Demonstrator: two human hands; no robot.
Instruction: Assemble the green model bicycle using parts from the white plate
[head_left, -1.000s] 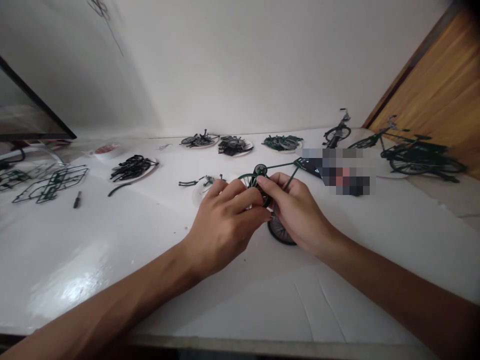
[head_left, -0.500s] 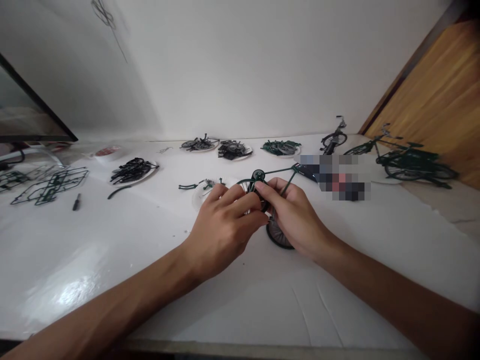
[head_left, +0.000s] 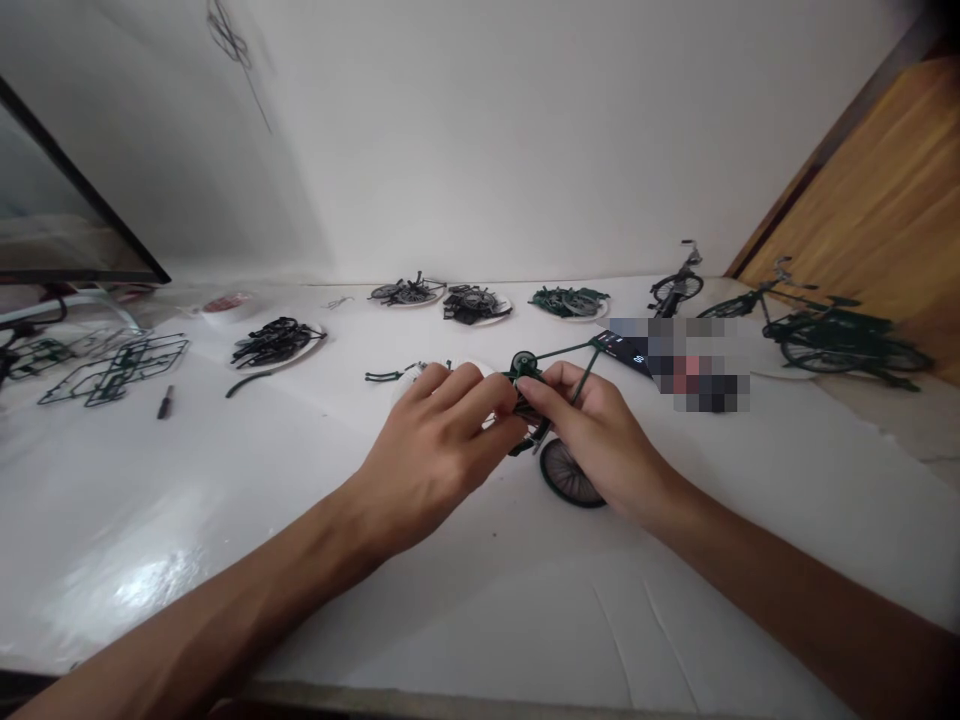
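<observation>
Both hands are at a small green model bicycle frame [head_left: 556, 351] above the white table. My right hand [head_left: 600, 425] is closed on it, thumb pressed near the round chainring [head_left: 523, 364]. My left hand [head_left: 442, 440] has its fingers curled at the rear end of the bicycle, pinching there; its fingertips partly hide a dark wheel [head_left: 534, 432]. A second spoked wheel [head_left: 570, 472] with a dark tyre shows below my right hand, which covers part of it. Behind my left hand, a plate with green parts [head_left: 384, 376] is mostly hidden.
Plates of dark parts [head_left: 274, 343], grey parts [head_left: 409, 288] and green parts [head_left: 570, 300] line the back. Assembled model bicycles [head_left: 840, 330] stand at right, near a phone [head_left: 622, 345]. Green sprue frames [head_left: 116, 368], a screwdriver [head_left: 166, 402] and a monitor [head_left: 67, 200] are at left.
The view has shifted slightly, so everything sits a little further right and lower. My left fingers have moved slightly at the bicycle's rear; both hands keep their hold.
</observation>
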